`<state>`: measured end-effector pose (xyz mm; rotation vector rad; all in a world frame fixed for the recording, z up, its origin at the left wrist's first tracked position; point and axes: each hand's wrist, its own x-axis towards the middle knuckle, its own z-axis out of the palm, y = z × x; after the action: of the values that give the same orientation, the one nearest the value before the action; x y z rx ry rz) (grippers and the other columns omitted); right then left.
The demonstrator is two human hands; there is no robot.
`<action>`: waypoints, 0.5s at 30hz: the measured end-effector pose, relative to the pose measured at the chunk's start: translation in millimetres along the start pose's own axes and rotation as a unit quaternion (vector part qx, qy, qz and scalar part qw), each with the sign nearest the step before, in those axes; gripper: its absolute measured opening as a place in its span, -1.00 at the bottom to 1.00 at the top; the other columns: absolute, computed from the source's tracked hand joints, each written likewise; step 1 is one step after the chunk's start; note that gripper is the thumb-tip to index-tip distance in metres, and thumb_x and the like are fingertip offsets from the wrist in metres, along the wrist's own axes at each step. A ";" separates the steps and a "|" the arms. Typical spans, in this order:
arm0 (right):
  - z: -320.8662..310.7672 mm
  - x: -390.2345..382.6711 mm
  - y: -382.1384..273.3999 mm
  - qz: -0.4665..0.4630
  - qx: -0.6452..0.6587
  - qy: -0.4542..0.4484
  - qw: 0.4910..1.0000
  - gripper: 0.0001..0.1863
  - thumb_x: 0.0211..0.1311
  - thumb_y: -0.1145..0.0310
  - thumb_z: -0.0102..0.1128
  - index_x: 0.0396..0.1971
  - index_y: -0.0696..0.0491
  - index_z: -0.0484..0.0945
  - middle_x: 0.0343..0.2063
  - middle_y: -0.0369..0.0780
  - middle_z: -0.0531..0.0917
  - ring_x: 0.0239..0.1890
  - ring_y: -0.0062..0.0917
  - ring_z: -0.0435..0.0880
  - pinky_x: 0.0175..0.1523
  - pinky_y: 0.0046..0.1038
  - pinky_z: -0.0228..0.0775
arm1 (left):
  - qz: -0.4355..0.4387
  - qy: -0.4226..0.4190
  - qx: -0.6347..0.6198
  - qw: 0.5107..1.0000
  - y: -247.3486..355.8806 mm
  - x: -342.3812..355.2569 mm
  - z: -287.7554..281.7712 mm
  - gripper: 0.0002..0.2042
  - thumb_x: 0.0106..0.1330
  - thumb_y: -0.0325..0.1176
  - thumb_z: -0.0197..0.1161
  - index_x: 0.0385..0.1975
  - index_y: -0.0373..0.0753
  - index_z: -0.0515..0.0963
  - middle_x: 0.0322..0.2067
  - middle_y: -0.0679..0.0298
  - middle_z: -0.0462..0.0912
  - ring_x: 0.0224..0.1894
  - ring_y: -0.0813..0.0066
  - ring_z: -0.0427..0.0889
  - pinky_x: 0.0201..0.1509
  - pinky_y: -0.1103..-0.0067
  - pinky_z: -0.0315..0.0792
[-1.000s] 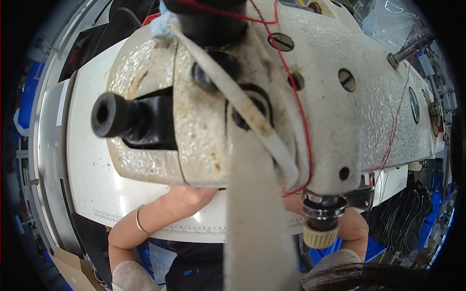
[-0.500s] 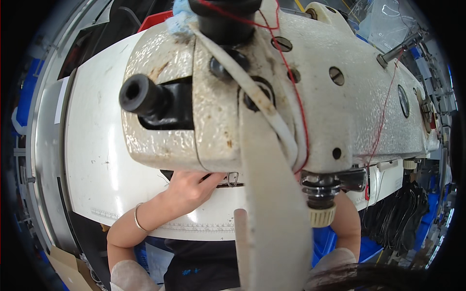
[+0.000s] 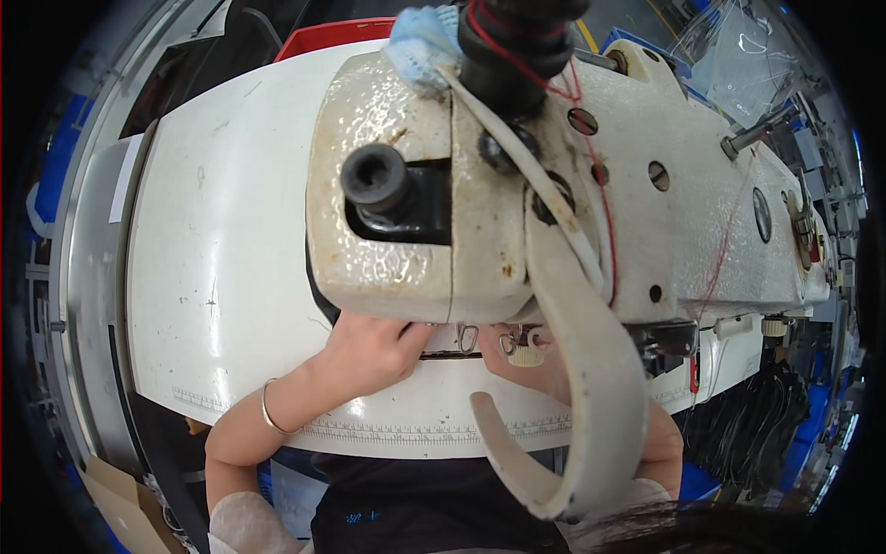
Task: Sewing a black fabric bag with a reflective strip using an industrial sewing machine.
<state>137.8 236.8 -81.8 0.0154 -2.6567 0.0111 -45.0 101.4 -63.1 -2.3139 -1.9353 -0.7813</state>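
I'm leaning in close over the sewing machine, so its cream-coloured head is filling most of the view and hiding the needle area underneath. My left hand is reaching in under the front of the head, fingers curled and tucked out of sight at the tips, pressing down on the white surface near the small metal thread guides; can't tell if they're gripping anything, probably just steadying whatever is under the foot. A thin bracelet is sitting on that wrist. My right hand is mostly hidden behind the machine head and the wide beige strap, only the forearm is showing, so I can't tell its state. The strap is hanging from the top of the head and curling down toward me, loose end free. Red thread is running down the face of the machine from the black spool post. A ruler scale is running along the surface's near edge, handy for measuring.
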 end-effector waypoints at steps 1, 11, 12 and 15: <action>-1.1 0.1 0.5 0.001 -0.008 -0.006 1.000 -0.72 -0.05 0.41 0.11 -0.25 0.04 0.55 -0.26 -0.23 0.62 -0.19 -0.42 0.57 -0.05 -0.31 0.36 | 0.000 0.003 0.001 1.000 -2.6 2.0 -0.1 -0.79 -0.22 -0.56 0.21 -0.48 -0.34 0.58 -0.36 0.16 0.56 -0.27 0.23 0.55 -0.20 0.33 0.46; -5.4 11.1 -4.2 -0.005 -0.123 0.013 0.992 -0.92 -0.22 0.43 0.19 -0.62 0.04 0.49 -0.41 -0.19 0.60 -0.35 -0.43 0.57 -0.19 -0.08 0.37 | 0.009 0.052 0.049 0.997 -20.8 12.0 3.6 -0.73 -0.13 -0.50 0.24 -0.37 -0.43 0.51 -0.25 0.08 0.53 -0.10 0.15 0.48 0.14 0.30 0.31; -2.4 12.6 -4.8 0.008 -0.111 -0.011 0.994 -0.92 -0.18 0.45 0.18 -0.58 0.04 0.50 -0.42 -0.20 0.60 -0.36 -0.43 0.58 -0.22 -0.13 0.39 | -0.001 0.049 0.045 0.998 -21.7 9.6 5.3 -0.69 -0.11 -0.49 0.22 -0.29 -0.43 0.49 -0.21 0.08 0.53 -0.07 0.17 0.48 0.15 0.32 0.31; 7.8 13.8 -0.7 0.003 -0.105 0.020 0.994 -0.86 -0.06 0.48 0.16 -0.42 0.02 0.53 -0.46 -0.22 0.59 -0.41 -0.40 0.59 -0.34 -0.28 0.42 | 0.017 0.074 0.042 0.996 -25.3 6.3 9.8 -0.66 -0.11 -0.49 0.22 -0.25 -0.43 0.49 -0.20 0.10 0.53 -0.04 0.20 0.47 0.16 0.33 0.30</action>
<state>122.0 235.9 -82.3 -0.0618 -2.6038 -0.2632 -64.4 116.2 -76.6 -2.1685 -1.8267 -0.8252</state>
